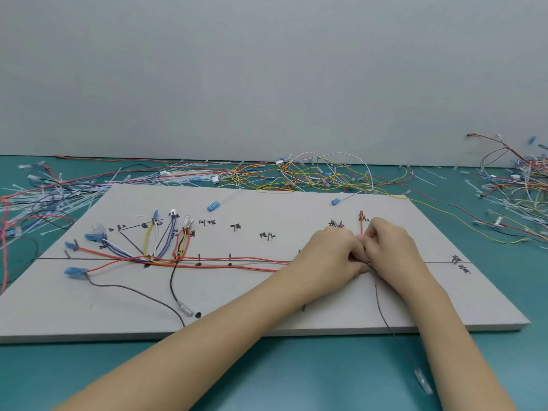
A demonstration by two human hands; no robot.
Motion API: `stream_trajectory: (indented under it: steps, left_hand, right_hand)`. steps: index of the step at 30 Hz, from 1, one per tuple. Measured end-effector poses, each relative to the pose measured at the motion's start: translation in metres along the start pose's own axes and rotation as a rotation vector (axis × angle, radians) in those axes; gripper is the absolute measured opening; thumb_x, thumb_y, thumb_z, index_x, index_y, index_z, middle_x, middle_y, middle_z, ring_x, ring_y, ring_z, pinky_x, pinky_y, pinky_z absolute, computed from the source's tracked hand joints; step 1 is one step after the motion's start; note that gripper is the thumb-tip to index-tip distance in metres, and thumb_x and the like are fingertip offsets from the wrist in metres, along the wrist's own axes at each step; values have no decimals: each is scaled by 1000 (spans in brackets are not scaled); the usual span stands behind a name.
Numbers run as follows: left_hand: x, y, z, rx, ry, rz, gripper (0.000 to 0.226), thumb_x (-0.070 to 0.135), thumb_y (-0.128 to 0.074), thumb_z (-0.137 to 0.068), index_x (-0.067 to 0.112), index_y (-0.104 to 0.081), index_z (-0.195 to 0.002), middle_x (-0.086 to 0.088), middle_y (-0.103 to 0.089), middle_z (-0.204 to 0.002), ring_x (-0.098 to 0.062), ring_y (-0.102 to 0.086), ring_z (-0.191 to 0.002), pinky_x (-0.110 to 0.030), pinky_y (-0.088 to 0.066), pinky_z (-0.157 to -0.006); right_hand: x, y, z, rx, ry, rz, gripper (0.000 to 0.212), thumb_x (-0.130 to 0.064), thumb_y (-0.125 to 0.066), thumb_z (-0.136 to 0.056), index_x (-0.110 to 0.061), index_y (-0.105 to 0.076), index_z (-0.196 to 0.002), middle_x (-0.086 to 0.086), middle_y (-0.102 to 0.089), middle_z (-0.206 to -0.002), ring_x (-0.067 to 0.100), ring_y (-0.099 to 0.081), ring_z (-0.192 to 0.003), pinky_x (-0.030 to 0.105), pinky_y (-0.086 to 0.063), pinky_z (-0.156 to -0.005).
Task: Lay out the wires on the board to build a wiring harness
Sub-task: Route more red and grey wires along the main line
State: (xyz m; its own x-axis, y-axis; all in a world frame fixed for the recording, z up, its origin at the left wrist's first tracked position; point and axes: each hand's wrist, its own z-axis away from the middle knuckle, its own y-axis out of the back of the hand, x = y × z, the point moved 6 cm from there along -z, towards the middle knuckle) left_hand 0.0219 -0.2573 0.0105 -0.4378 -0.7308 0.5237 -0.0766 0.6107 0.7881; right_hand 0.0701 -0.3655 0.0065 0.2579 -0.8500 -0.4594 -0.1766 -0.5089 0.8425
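Head view: left hand (pixel 332 256) and right hand (pixel 385 247) pinch red wire (pixel 237 266) on the board (pixel 267 307), both grips narrow, likely steering it round a peg.

Left hand (pixel 332 256), right hand (pixel 388 247) touching, fingers curled.

Your left hand (pixel 332 256) and right hand (pixel 388 247) press together on the board (pixel 267 298), so your fingers (pixel 360 269) hide where the red wires (pixel 225 266) end and what you hold. The handwritten labels (pixel 207 222) are too small to read. The wire pile (pixel 516 179) on the surface (pixel 296 375) runs off the right edge, and both your forearms leave at the bottom.
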Motion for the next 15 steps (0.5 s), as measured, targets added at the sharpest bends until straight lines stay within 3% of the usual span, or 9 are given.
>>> stream_trajectory:
  steps: [5,8,12,15]
  left_hand:
    - [2,4,4,5,-52,-84,12,27,-67,-85,22,-77,-90,1,-68,-92,-21,-60,-90,-31,-35,-68]
    - [3,7,6,30,-92,-132,11,26,-66,-85,23,-75,-89,4,-69,-94,-20,-60,-91,-29,-35,-66]
    - [9,6,3,16,-140,-175,12,16,-62,-83,17,-74,-87,1,-71,-94,-23,-61,-90,-29,-39,-67]
    - [7,-7,-6,-117,-129,-185,18,10,-56,-83,13,-73,-88,0,-69,-89,-23,-52,-86,-38,-46,-78]
  right_hand:
    - [-6,-1,6,-8,5,-46,14,-13,-59,-88,-3,-56,-79,4,-56,-70,32,-50,-73,34,-30,-59]
    - [-9,-4,5,-79,-28,-71,12,-13,-57,-88,-3,-58,-82,8,-60,-77,32,-54,-78,33,-35,-61]
    - [-7,-3,1,-170,-146,39,10,-15,-58,-88,-7,-61,-92,14,-63,-98,34,-56,-96,35,-43,-75]
    - [-10,19,2,-38,-171,83,20,-27,-55,-92,-14,-61,-106,13,-58,-115,33,-46,-113,37,-38,-88]
